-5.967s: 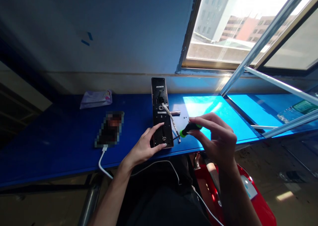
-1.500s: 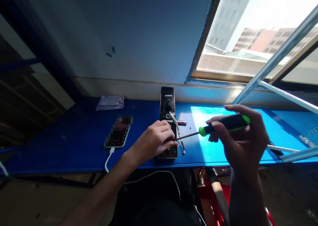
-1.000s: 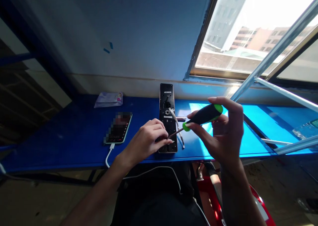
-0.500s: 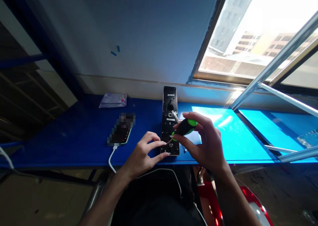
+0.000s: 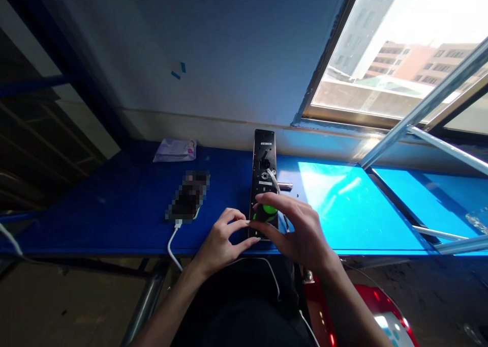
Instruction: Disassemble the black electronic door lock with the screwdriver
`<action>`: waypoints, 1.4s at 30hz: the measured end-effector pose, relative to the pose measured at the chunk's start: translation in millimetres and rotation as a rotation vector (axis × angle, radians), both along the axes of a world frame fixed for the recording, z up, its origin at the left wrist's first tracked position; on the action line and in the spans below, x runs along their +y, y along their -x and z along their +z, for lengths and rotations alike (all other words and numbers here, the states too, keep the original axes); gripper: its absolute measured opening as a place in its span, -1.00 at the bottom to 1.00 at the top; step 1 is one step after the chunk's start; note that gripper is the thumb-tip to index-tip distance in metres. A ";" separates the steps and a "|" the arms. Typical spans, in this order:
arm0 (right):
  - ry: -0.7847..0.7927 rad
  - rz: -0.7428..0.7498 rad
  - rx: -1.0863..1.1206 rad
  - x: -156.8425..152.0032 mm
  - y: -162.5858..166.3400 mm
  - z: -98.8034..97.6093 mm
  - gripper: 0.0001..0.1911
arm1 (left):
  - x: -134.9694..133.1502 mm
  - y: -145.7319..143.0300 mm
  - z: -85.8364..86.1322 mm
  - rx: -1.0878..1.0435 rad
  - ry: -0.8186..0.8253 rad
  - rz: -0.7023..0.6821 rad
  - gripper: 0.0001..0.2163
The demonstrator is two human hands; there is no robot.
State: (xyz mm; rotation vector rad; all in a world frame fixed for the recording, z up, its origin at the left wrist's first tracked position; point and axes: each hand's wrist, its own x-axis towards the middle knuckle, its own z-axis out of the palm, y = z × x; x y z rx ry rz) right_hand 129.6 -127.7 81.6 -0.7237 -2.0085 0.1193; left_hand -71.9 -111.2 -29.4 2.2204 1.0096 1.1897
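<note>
A long, narrow black door lock panel [image 5: 263, 151] lies on the blue bench, its fittings, screw holes and small white labels facing up. My right hand [image 5: 299, 227] is closed round a screwdriver [image 5: 270, 209] with a black and green handle, held steeply over the panel's near part; its tip is hidden. My left hand [image 5: 224, 235] grips the panel's near left corner, index finger and thumb on its edges. A white cable [image 5: 273, 180] runs out of the panel's middle. Beside its right edge lies a metal cylinder [image 5: 285, 186].
Left of the panel, a phone [image 5: 187, 197] lies on the blue bench [image 5: 125, 209] with a white charging cable [image 5: 171, 248] plugged in. A pale purple packet [image 5: 175, 150] rests near the wall. Metal bars [image 5: 404, 125] stand at the right, by the window.
My right hand has moved left and the screwdriver has gone from slanted to steeper over the panel's near end. The metal cylinder now shows. My left hand stays at the panel's corner.
</note>
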 end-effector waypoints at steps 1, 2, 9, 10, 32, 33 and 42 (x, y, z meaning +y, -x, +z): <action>-0.002 -0.002 0.003 0.2 -0.1 -0.9 -0.55 | 0.0 -0.1 -1.4 -0.001 0.009 0.003 -0.82; -0.005 -0.006 0.010 0.0 -0.3 -2.0 -0.54 | -0.1 -0.2 -3.1 -0.004 0.014 0.007 -0.81; -0.023 -0.035 0.040 -7.7 -2.0 -9.8 -0.51 | -0.7 0.6 -14.8 -0.021 0.002 0.009 -0.79; -0.027 -0.034 0.038 -8.8 -2.0 -10.7 -0.51 | -0.7 0.8 -15.4 -0.023 0.003 0.012 -0.80; -0.041 -0.042 0.114 -11.3 -3.0 -0.6 -0.56 | -2.7 2.4 -6.3 0.024 0.195 -0.024 -0.64; -0.052 -0.053 0.118 -10.2 -1.9 -0.8 -0.59 | -2.7 2.3 -5.6 0.028 0.197 -0.025 -0.65; 0.080 0.080 0.101 -3.2 0.1 9.1 -0.53 | -0.1 2.3 -8.7 0.048 0.181 -0.017 -0.65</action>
